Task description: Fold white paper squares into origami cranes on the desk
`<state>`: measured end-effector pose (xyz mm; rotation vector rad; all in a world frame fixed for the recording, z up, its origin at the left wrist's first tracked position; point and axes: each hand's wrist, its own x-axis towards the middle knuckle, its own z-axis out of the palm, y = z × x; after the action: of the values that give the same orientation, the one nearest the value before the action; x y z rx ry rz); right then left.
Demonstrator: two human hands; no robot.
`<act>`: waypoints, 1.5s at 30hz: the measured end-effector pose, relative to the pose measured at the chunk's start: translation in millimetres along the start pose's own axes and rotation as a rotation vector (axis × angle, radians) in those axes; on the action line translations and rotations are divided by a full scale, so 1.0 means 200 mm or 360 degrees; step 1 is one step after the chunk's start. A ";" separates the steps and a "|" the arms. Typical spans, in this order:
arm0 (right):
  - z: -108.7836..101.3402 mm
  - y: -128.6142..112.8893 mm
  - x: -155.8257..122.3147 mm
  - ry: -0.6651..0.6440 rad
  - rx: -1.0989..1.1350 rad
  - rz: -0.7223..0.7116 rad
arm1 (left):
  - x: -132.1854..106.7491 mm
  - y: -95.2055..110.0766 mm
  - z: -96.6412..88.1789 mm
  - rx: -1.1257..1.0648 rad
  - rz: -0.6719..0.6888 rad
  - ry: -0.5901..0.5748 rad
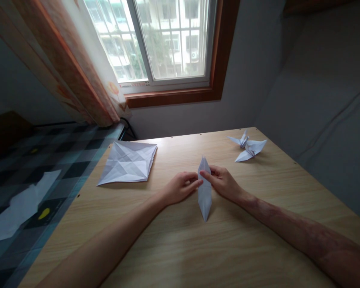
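Observation:
A long, narrow folded white paper shape [204, 196] lies on the wooden table [174, 248], pointed at both ends. My left hand [180, 187] pinches its left edge near the middle with curled fingers. From the other side my right hand [223, 182] pinches the same spot, fingers closed on the paper. The two hands meet fingertip to fingertip over the fold.
A creased, unfolded white sheet [128, 162] lies at the table's back left. A finished paper crane [248, 148] stands at the back right. A checked bedspread [33, 176] with white papers is left of the table; a window and curtain are behind, a grey wall on the right.

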<state>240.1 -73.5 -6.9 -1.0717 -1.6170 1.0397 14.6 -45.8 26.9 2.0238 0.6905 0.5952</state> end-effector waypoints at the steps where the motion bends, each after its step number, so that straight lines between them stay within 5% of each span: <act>1: 0.00 0.01 0.00 0.0005 0.0013 0.0018 | 0.00 0.00 0.00 -0.0025 -0.0017 0.0032; 8: 0.02 0.04 0.01 0.0111 0.0077 -0.0065 | 0.02 -0.04 -0.02 -0.0088 0.0084 0.0351; 19: 0.01 0.01 0.01 0.0227 -0.0076 -0.0076 | 0.02 -0.07 0.01 -0.0374 -0.0196 0.0789; 23: 0.01 -0.02 0.01 0.0204 -0.0127 -0.0119 | 0.01 -0.04 0.02 -0.0193 -0.0075 0.0699; 28: 0.01 -0.07 0.01 0.0164 -0.0227 -0.0364 | 0.00 0.00 0.02 -0.0420 -0.0122 0.0491; 39: 0.02 -0.09 -0.04 -0.0026 -0.0706 -0.0744 | 0.04 -0.10 -0.02 -0.0876 -0.0304 0.0664; 45: 0.02 -0.08 -0.04 0.0043 -0.0912 -0.0855 | 0.04 -0.07 -0.01 -0.1046 -0.0358 0.0550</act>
<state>233.9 -85.8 6.0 -0.9078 -2.0843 0.2052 14.6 -32.9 16.6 1.2306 0.7837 0.9085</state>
